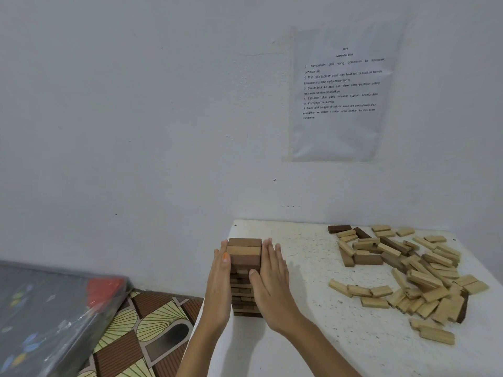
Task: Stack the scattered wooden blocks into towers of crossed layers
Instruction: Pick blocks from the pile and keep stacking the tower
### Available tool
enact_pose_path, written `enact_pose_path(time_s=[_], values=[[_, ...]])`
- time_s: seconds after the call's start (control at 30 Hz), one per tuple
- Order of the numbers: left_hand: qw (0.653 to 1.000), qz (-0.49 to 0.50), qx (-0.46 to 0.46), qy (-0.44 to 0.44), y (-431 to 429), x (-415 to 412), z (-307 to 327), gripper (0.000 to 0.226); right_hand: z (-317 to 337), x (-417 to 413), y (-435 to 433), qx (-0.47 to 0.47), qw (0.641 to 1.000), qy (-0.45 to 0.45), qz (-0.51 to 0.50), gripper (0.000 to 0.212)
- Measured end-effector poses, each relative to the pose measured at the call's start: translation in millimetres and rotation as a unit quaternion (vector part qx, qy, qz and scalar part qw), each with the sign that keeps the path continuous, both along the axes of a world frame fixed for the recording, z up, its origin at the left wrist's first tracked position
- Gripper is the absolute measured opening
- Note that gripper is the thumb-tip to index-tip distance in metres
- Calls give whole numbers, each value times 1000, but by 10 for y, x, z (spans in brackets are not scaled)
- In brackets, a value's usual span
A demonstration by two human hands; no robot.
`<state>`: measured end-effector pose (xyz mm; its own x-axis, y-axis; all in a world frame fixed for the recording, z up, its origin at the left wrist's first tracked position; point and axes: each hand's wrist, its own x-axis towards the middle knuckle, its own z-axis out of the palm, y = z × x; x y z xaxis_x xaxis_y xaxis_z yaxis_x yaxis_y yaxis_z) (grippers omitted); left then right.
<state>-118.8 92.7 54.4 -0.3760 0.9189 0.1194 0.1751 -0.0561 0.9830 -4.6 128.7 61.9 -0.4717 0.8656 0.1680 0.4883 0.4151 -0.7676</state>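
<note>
Squaring the block tower [245, 258] between flat, ungripping left hand [220, 278] and right hand [270, 278]; next, likely fetching loose blocks [424, 278] right of it.

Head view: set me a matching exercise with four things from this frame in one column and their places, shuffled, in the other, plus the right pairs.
Things
1. tower
2. loose blocks
3. printed sheet
4. plastic-wrapped pack

Places
A. fixed to the wall
B. scattered on the right part of the table
C. between the flat left hand and right hand, near the table's left edge
D. off the table, lower left, over the patterned mat

Pairs: 1-C, 2-B, 3-A, 4-D
</note>
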Motion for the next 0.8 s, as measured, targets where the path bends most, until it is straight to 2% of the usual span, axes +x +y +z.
enact_pose_path(time_s=[0.3, 0.43, 0.57, 0.6, 0.7, 0.8], values=[[1000, 2, 10, 8, 10, 5, 6, 68, -44, -23, 8, 21, 1000, -8, -11, 62], [1000, 6, 15, 15, -4, 13, 14, 58, -22, -20, 4, 14, 1000, -13, -7, 61], [1000, 11, 19, 15, -3, 1, 2, 72, -7, -9, 2, 0, 1000, -15, -1, 60], [1000, 14, 19, 11, -7, 1, -3, 69, -7, -5, 3, -6, 1000, -14, 1, 61], [999, 30, 23, -9, -47, 38, 52, 57, 9, 25, -7, -40, 999, 20, 8, 60], [998, 56, 29, -22, -101, 79, 186, 58, 49, 88, -28, -89, 990, 109, 8, 58]])
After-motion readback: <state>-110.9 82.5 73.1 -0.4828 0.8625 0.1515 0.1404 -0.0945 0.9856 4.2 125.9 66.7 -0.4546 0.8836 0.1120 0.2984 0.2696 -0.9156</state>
